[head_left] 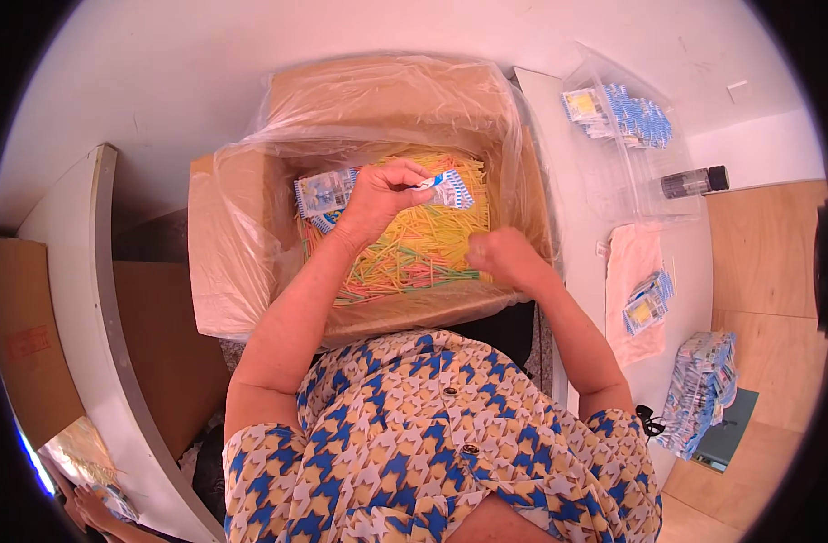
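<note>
My left hand (378,199) pinches a small blue-and-white plastic packet (452,190) between thumb and fingers. It hovers over a cardboard box (378,95) lined with clear plastic film. Inside, thin plastic sticks (405,249), yellow, pink and green, lie in a loose heap. Near my left wrist, several flat packets (323,192) with blue-striped edges rest on the sticks. Toward the box's right side is my right hand (506,257), low over the yellow sticks. Motion blurs its fingers, so whether it holds anything does not show.
To the right stands a clear plastic bin (604,172) with blue-striped packets and a dark-lidded bottle (694,182). Packets lie on a pink cloth (633,258); a packet stack (699,389) sits nearer. At far left, another person's hands (97,507) show beyond a white partition (88,271).
</note>
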Demonstrator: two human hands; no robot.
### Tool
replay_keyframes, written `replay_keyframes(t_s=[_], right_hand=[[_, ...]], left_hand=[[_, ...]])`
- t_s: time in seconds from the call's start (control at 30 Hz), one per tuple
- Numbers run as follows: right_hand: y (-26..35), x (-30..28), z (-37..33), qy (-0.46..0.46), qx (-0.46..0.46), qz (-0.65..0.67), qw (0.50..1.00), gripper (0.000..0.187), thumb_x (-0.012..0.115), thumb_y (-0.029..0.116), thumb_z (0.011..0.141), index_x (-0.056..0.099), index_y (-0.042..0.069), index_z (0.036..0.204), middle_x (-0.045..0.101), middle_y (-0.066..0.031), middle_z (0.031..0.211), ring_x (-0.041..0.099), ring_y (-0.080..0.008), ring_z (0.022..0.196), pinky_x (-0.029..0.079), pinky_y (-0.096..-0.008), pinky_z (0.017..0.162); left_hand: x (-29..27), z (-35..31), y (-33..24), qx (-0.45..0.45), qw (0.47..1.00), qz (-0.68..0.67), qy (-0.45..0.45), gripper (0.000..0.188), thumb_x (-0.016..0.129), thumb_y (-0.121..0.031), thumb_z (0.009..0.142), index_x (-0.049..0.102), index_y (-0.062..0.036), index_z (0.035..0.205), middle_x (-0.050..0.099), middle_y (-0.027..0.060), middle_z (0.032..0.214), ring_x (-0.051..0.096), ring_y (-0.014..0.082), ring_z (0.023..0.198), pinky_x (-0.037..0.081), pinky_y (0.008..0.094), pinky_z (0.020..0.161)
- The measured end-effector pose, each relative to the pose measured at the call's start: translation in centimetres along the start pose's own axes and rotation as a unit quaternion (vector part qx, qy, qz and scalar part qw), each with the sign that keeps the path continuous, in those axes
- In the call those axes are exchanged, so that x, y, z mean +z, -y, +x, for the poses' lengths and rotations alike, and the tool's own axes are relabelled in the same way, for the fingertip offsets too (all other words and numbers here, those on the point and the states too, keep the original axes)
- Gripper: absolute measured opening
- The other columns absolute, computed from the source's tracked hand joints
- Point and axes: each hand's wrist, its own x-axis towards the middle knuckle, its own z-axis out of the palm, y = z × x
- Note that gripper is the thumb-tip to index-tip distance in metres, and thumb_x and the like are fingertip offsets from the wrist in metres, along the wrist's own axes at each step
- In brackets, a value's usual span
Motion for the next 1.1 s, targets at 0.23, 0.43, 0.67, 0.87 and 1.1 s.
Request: replay_keyframes(t_s=[0.23, 0.43, 0.67, 0.87, 1.1], right_hand=[[3.6, -8.9, 2.9, -0.202, 0.156, 0.616, 0.745, 0.019, 0.066, 0.017, 0.084, 0.056, 0.008, 0.071, 0.048, 0.0048, 0.059, 0.039, -0.0013, 0.046, 0.026, -0.0193, 0.039], [2.3, -8.8, 4.2, -0.210, 0.162, 0.577, 0.773, 0.019, 0.067, 0.017, 0.084, 0.056, 0.008, 0.070, 0.048, 0.0059, 0.059, 0.034, -0.0003, 0.046, 0.022, -0.0196, 0.039], [2.9, -8.3, 5.6, -0.301, 0.113, 0.322, 0.890, 0.021, 0.066, 0.018, 0.085, 0.059, 0.003, 0.073, 0.050, 0.0036, 0.059, 0.043, -0.0040, 0.056, 0.034, -0.0230, 0.048], [4.6, -8.6, 4.7, -0.250, 0.050, 0.272, 0.928, 0.018, 0.068, 0.017, 0.082, 0.059, 0.002, 0.084, 0.053, -0.0024, 0.065, 0.046, -0.0079, 0.057, 0.038, -0.0239, 0.052], [3.7, -4.1, 3.1, -0.363, 0.013, 0.189, 0.912, 0.025, 0.068, 0.012, 0.080, 0.061, 0.002, 0.101, 0.064, -0.0068, 0.086, 0.060, -0.0105, 0.077, 0.048, -0.0274, 0.066]], left_hand=[[0.2, -0.1, 0.0, 0.012, 0.999, 0.012, 0.029, 0.016, 0.068, 0.003, 0.077, 0.072, -0.0036, 0.091, 0.064, 0.0047, 0.101, 0.058, 0.0101, 0.088, 0.048, 0.0231, 0.078], [0.3, 0.1, -0.3, -0.040, 0.998, 0.004, 0.054, 0.016, 0.066, 0.005, 0.078, 0.071, -0.0034, 0.091, 0.063, 0.0050, 0.104, 0.058, 0.0135, 0.096, 0.046, 0.0253, 0.085], [0.0, -0.2, -0.2, -0.046, 0.995, 0.026, 0.080, 0.016, 0.067, 0.001, 0.079, 0.071, -0.0027, 0.094, 0.064, 0.0048, 0.102, 0.059, 0.0126, 0.092, 0.047, 0.0252, 0.083], [0.4, -0.7, -0.1, -0.088, 0.994, 0.003, 0.058, 0.014, 0.064, -0.009, 0.086, 0.071, -0.0035, 0.096, 0.067, 0.0005, 0.094, 0.059, 0.0097, 0.085, 0.048, 0.0260, 0.082], [0.9, 0.6, -0.9, -0.139, 0.957, 0.243, 0.077, 0.022, 0.060, -0.019, 0.086, 0.069, -0.0015, 0.095, 0.067, -0.0011, 0.088, 0.058, 0.0064, 0.081, 0.047, 0.0234, 0.075]])
